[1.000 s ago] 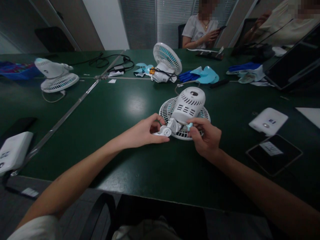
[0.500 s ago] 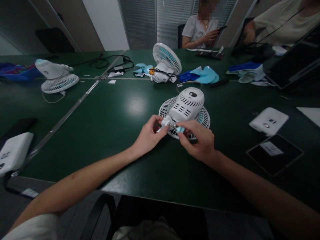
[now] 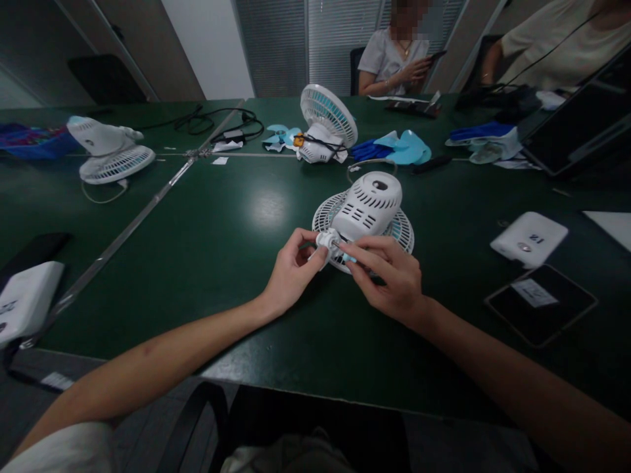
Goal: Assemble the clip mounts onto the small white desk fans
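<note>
A white fan [image 3: 371, 205] lies face down on the green table, its round grille [image 3: 405, 230] beneath the motor housing. My left hand [image 3: 294, 269] pinches the small white joint piece [image 3: 327, 240] at the fan's near end. In my right hand [image 3: 389, 272] is a light-blue-headed screw [image 3: 350, 258], its head mostly hidden by the fingers. Its thin metal shaft points at the white joint piece. Whether the tip sits inside the hole, I cannot tell.
Another white fan [image 3: 329, 121] stands behind, beside light-blue fan blades [image 3: 407, 148]; a third fan [image 3: 116, 161] lies at left. White power banks [image 3: 530, 238] [image 3: 29, 299] lie on both sides. A black flat device [image 3: 541, 305] is at right. Two people sit across the table.
My right hand's fingers have shifted left along the screw, toward the joint piece, and now cover more of its blue head. My left hand keeps its pinch; the fan stays in place.
</note>
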Demonstrator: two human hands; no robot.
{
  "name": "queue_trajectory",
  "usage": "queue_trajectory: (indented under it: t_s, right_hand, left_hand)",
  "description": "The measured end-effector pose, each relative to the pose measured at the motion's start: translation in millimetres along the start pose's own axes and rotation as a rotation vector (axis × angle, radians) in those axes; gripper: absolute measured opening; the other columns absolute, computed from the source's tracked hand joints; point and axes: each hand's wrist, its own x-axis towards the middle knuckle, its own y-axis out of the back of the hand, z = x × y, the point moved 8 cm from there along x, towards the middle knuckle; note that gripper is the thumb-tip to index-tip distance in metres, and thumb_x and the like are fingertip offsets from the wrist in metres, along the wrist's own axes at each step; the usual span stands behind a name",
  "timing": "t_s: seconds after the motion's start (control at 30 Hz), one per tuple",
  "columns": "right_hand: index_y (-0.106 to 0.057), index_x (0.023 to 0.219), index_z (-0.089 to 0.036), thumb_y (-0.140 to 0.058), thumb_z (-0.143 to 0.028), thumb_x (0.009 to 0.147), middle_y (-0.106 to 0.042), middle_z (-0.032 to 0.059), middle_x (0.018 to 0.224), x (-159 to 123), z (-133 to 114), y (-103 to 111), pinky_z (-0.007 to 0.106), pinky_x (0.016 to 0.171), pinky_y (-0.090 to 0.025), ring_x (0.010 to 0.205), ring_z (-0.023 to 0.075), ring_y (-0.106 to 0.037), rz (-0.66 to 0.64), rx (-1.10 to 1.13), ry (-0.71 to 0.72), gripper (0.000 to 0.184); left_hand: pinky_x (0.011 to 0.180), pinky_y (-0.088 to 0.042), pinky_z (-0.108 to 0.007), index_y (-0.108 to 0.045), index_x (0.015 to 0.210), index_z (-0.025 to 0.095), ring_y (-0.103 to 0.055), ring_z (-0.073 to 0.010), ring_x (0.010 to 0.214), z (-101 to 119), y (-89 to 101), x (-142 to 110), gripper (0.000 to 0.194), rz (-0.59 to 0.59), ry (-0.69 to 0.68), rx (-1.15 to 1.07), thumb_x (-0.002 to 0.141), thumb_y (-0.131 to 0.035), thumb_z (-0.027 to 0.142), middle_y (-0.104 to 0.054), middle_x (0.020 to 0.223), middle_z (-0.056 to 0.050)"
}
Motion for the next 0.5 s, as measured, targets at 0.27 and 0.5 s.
queue_trajectory:
  t_s: [0.27,0.5]
  right_hand:
    - [-0.06,0.129,-0.023,-0.068,-0.012,0.091,-0.067,0.0058,0.114,1.4,5.8,3.0,0.027,0.064,-0.058,0.076,0.0131,-0.065,0.032,0.056,-0.056,0.04]
    - [-0.062,0.129,-0.024,-0.067,-0.015,0.094,-0.07,0.0041,0.104,3.3,0.8,-1.0,0.029,0.068,-0.059,0.082,0.0161,-0.068,-0.014,-0.008,-0.021,0.037]
  left_hand:
    - [0.058,-0.045,-0.021,-0.058,0.104,0.016,-0.053,-0.0102,0.069,0.9,-2.5,-0.4,0.027,-0.046,0.008,0.039,0.094,-0.068,0.039,-0.062,0.093,-0.003]
    - [0.058,-0.043,-0.022,-0.057,0.108,0.017,-0.051,-0.0106,0.065,3.3,-5.5,-4.1,0.029,-0.045,-0.007,0.071,0.094,-0.069,0.04,-0.057,0.08,0.001]
